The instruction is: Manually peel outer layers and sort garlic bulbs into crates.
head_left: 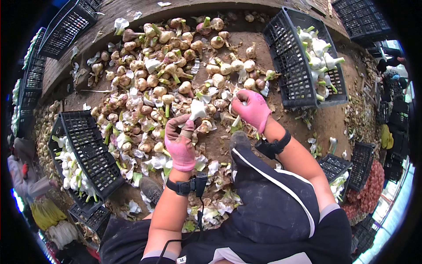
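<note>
My left hand [180, 140], in a pink glove with a soiled palm, grips a peeled white garlic bulb [197, 110] by its stem, the bulb pointing up and away. To its right, my right hand [251, 108], also in a pink glove, has its thumb and forefinger curled together over the husks; a pale strip or stem shows below the fingers, and whether it is held is unclear. Beyond both hands spreads a heap of unpeeled garlic bulbs [140, 84] with cut stems. Loose white and purplish husks [161, 162] lie among the bulbs and around my shoes.
A black plastic crate [286, 59] with white garlic stands tilted at the upper right. Another such crate [95, 151] is at the left. More crates, red mesh sacks [369, 188] and a wooden board [237, 10] surround the heap. A person [23, 175] is at the far left.
</note>
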`<state>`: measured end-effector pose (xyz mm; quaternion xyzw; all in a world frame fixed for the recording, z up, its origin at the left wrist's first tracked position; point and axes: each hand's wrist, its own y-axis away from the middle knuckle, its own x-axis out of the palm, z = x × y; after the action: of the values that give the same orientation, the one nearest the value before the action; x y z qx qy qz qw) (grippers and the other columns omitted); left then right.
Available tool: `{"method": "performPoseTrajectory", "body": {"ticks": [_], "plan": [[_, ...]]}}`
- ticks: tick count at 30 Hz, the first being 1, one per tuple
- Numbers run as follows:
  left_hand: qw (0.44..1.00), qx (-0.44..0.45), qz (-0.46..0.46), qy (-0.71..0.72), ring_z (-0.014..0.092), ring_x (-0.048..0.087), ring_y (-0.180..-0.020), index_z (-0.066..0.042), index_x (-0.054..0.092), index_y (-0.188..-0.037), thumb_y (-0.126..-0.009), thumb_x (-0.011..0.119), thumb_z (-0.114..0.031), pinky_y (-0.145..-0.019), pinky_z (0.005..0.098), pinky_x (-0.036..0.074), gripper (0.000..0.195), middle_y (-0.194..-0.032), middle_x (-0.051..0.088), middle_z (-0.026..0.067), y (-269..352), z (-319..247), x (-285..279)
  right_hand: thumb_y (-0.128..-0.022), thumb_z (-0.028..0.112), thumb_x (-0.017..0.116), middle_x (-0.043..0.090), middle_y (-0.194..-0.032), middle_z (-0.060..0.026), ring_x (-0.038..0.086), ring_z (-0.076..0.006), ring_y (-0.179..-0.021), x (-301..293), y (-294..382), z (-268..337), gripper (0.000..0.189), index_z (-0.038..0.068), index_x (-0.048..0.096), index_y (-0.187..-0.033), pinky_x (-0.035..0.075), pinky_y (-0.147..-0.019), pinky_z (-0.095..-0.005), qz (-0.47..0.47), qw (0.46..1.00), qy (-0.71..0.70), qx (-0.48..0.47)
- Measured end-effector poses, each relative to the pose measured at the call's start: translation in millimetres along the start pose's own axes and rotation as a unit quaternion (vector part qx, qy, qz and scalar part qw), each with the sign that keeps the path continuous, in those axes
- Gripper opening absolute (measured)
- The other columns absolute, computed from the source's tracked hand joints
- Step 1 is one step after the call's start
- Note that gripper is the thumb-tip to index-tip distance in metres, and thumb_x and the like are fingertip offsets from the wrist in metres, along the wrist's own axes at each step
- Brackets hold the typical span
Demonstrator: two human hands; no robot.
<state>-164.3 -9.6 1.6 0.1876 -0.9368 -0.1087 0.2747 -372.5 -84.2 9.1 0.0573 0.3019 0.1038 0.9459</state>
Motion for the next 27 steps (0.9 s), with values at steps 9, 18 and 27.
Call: {"method": "performPoseTrajectory", "body": {"ticks": [9, 18, 27], "plan": [[0.895, 0.285, 0.086, -0.333, 0.022, 0.064, -0.089, -0.001, 0.061, -0.093, -0.078, 0.070, 0.004, -0.080, 0.0303, 0.051, 0.018, -0.094, 0.065, 0.0112, 3, 12, 2, -0.081, 0.033, 0.061, 0.060, -0.078, -0.0172, 0.060, -0.0344, -0.077, 21, 16, 36, 0.028, 0.005, 0.061, -0.077, 0.047, -0.066, -0.0414, 0.067, 0.994, 0.067, -0.051], [0.997, 0.022, 0.059, -0.032, 0.022, 0.065, -0.090, -0.005, 0.059, -0.101, -0.086, 0.062, 0.000, -0.082, 0.0359, 0.055, 0.015, -0.098, 0.066, 0.0114, 6, -5, -1, -0.079, 0.025, 0.060, 0.059, -0.076, -0.0167, 0.058, -0.0331, -0.071, 9, -1, 0, 0.020, 0.006, 0.061, -0.074, 0.046, -0.063, -0.0396, -0.007, 0.996, 0.085, -0.033], [0.975, -0.164, 0.024, 0.149, 0.020, 0.067, -0.084, -0.008, 0.056, -0.105, -0.092, 0.056, -0.006, -0.076, 0.0317, 0.057, 0.014, -0.096, 0.066, 0.0104, 0, -2, -9, -0.084, 0.019, 0.063, 0.062, -0.084, -0.0033, 0.058, -0.0114, -0.077, -1, 6, 36, 0.025, -0.001, 0.059, -0.098, 0.047, -0.068, -0.0271, 0.222, 0.941, -0.248, 0.071]]}}
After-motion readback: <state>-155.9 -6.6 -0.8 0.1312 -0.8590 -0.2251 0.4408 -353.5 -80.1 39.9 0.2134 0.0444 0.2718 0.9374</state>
